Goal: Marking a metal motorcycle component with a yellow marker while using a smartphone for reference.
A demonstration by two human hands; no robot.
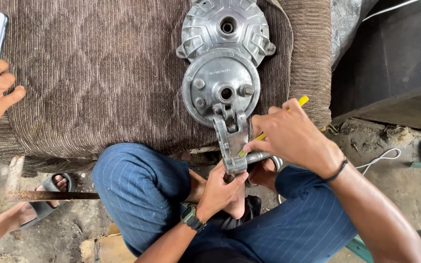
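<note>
Gripping the metal lever arm (232,141) at the cushion's (98,73) front edge, left hand (219,187) closed | right hand (288,134) pinching yellow tool (269,132) | round plate (220,87) fitted, work midway

A cast metal arm (231,141), dull grey and slightly scuffed, is being gripped by the left hand (220,187), while a glossy yellow plastic tool (296,104) is being held in the right hand (288,136). Two silvery metal housings (225,58), smooth with a soft sheen, are being supported on a brown ribbed cloth cushion (98,73). Rough, dusty concrete floor (395,160) is being shown alongside pinstriped blue fabric trousers (142,190).
</note>
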